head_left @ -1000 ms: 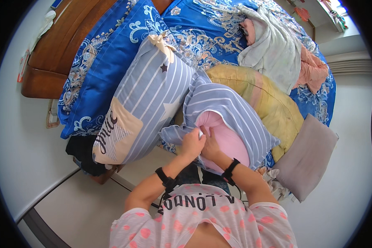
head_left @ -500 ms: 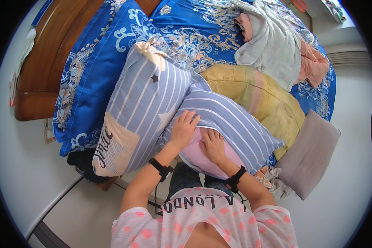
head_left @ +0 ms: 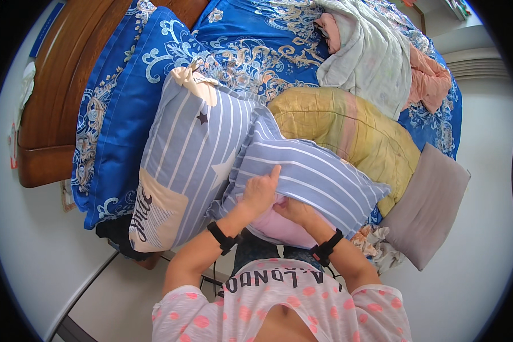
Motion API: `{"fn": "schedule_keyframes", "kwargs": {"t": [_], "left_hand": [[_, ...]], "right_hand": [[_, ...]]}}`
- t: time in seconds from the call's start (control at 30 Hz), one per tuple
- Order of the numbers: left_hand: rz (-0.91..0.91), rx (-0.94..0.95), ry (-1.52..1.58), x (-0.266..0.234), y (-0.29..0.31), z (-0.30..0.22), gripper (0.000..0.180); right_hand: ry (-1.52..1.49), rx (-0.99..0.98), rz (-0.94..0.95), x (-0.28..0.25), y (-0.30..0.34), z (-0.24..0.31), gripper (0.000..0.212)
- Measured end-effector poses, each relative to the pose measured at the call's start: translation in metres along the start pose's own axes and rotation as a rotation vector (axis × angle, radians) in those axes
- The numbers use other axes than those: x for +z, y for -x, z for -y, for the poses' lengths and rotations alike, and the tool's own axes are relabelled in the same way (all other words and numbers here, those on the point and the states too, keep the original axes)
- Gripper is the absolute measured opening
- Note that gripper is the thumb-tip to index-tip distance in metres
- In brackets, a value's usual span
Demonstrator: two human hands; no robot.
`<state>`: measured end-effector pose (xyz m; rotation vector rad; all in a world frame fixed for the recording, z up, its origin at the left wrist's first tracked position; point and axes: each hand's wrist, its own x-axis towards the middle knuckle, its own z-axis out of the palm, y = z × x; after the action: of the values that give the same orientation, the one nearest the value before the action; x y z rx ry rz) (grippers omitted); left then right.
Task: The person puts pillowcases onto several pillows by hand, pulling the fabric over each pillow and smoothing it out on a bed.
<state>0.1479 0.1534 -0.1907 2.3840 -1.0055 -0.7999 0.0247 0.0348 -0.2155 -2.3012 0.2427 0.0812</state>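
A blue pillowcase (head_left: 319, 165) with white stripes partly covers a pink pillow (head_left: 279, 227) in front of me; the pink shows at its near, open side. My left hand (head_left: 260, 192) is at the edge of this opening, its index finger stretched along the striped cloth and its other fingers curled on the fabric. Beside it, my right hand (head_left: 294, 211) lies over the pink pillow, with its fingers tucked beneath the striped edge and their tips hidden. Another striped pillow (head_left: 194, 154), with beige patches and stars, leans at the left.
Behind lies a yellow-green pillow (head_left: 336, 117); at the right is a flat grey cushion (head_left: 430, 205), with crumpled cloth (head_left: 376, 245) below it. Blue patterned bedding (head_left: 239, 34) covers the bed, with a pale blanket (head_left: 367, 57) on top. A wooden headboard (head_left: 57, 108) stands left.
My left hand has gone from spread on the stripes to curled with one finger out. My right fingers have slid under the case's edge. The view has shifted slightly.
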Motion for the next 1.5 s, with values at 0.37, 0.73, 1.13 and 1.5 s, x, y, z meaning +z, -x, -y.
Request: {"fn": "schedule_keyframes", "kwargs": {"t": [0.37, 0.73, 1.13, 1.5], "left_hand": [[-0.410, 0.161, 0.377, 0.002, -0.007, -0.036, 0.030], [0.064, 0.042, -0.038, -0.010, -0.013, -0.005, 0.032], [-0.176, 0.317, 0.156, -0.002, -0.007, -0.059, 0.018], [0.072, -0.135, 0.179, 0.013, -0.040, -0.005, 0.023]], "right_hand": [[0.109, 0.080, 0.016, 0.009, -0.013, -0.015, 0.028], [-0.085, 0.200, 0.002, 0.034, -0.002, -0.005, 0.024], [0.021, 0.157, -0.123, 0.098, 0.032, -0.102, 0.028], [0.109, 0.357, 0.015, 0.053, -0.015, -0.010, 0.039]]}}
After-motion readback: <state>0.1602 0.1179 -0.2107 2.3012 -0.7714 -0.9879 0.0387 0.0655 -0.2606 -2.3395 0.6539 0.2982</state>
